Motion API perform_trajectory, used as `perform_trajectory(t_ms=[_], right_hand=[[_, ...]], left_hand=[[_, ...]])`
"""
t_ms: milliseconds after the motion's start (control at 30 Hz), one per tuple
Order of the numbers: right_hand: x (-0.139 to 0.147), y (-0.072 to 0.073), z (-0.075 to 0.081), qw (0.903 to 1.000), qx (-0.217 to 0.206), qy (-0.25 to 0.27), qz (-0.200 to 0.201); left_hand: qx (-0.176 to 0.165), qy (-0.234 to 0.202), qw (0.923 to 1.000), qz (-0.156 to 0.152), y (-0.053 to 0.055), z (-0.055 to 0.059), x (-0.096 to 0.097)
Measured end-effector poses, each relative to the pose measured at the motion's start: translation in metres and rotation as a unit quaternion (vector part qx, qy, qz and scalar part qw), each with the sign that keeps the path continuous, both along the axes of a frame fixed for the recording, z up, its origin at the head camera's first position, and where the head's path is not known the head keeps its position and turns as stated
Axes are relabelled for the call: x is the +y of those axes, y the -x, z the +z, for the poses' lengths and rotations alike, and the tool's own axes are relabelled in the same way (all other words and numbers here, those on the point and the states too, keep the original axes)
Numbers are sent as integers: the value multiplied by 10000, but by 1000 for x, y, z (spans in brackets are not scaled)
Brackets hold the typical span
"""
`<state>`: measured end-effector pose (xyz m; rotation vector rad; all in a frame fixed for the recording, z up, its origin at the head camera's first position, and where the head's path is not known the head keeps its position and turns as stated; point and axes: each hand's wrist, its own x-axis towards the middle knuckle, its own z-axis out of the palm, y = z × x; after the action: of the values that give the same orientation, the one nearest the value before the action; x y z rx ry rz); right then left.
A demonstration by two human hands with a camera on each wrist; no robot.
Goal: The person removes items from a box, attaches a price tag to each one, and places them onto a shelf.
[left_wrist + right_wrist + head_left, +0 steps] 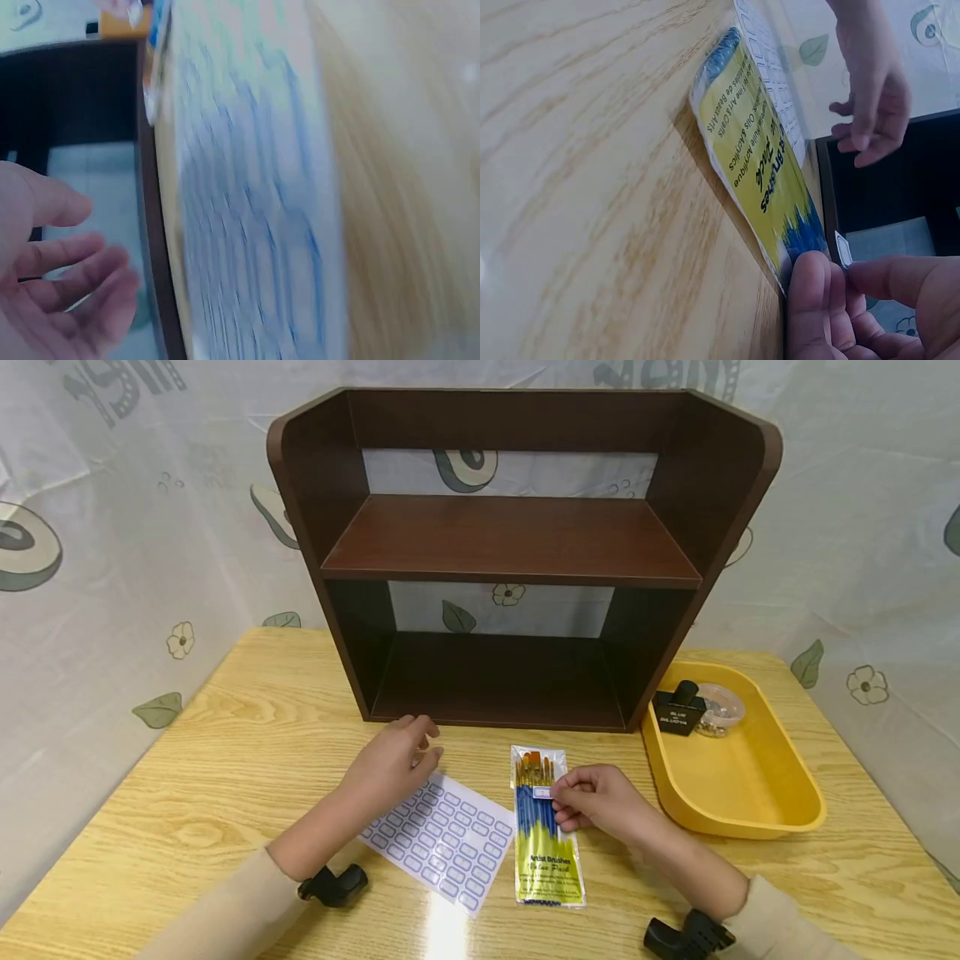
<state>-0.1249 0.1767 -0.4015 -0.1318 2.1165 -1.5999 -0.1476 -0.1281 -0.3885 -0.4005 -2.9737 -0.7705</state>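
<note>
Between thumb and fingers my right hand (600,797) pinches a small blue-bordered label sticker (542,792), held over the pack of artist brushes (547,860). That pack is a clear sleeve with blue-handled brushes and a yellow printed front, lying flat on the table. My left hand (397,760) hovers above the upper left corner of the label sheet (450,839), fingers loosely bent around nothing. The sheet carries rows of blue-framed labels and lies just left of the brush pack. In the right wrist view the sticker (843,249) stands up from the fingertips.
A dark brown two-tier shelf (510,539) stands at the back of the wooden table (247,760). To the right sits a yellow tray (750,822) holding a black bottle (678,710) and a clear round tub (720,708) with small items.
</note>
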Motion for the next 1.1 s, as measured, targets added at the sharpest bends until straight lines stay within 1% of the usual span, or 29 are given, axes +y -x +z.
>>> perform_trajectory(t_ms=[33, 100, 167, 233, 300, 367, 467, 533, 600, 633, 700, 800, 900, 1100], right_hand=[[0, 0, 0, 10000, 6, -25, -8], [-1, 0, 0, 10000, 38, -71, -17], [-2, -1, 0, 9999, 53, -122, -80], [-2, -2, -1, 9997, 70, -160, -154], [-3, -2, -1, 9996, 91, -180, -218], [-3, -3, -2, 9995, 125, -167, -242], [-5, -4, -2, 9995, 160, -123, -260], [-5, -4, -3, 9994, 191, -97, -259], [-6, -4, -3, 9993, 189, -98, -301], [-7, -4, -3, 9992, 190, -103, -331], [-8, -5, -3, 9989, 200, -128, -394], [-9, -5, -3, 9984, 258, -184, -474], [-10, -5, -4, 9977, 336, -243, -530], [-12, -5, -5, 9965, 392, -388, -624]], left_hand=[[-182, -278, 9994, -82, 0, 1, 4], [-556, -781, 9951, -260, 2, 2, 11], [-934, -1203, 9872, -481, 4, 3, 18], [-1326, -1572, 9764, -661, 6, 2, 25], [-1786, -1907, 9620, -788, 7, 1, 32], [-2282, -2254, 9438, -804, 7, -2, 40], [-2831, -2752, 9162, -680, 5, -7, 51], [-3033, -3048, 9010, -571, 4, -10, 57], [-3126, -3272, 8904, -488, 2, -12, 62], [-3154, -3357, 8864, -458, 1, -13, 63], [-3197, -3457, 8813, -397, 0, -13, 66], [-3253, -3524, 8769, -322, -1, -14, 69], [-3307, -3560, 8736, -265, 0, -14, 71], [-3389, -3567, 8704, -178, 0, -15, 72]])
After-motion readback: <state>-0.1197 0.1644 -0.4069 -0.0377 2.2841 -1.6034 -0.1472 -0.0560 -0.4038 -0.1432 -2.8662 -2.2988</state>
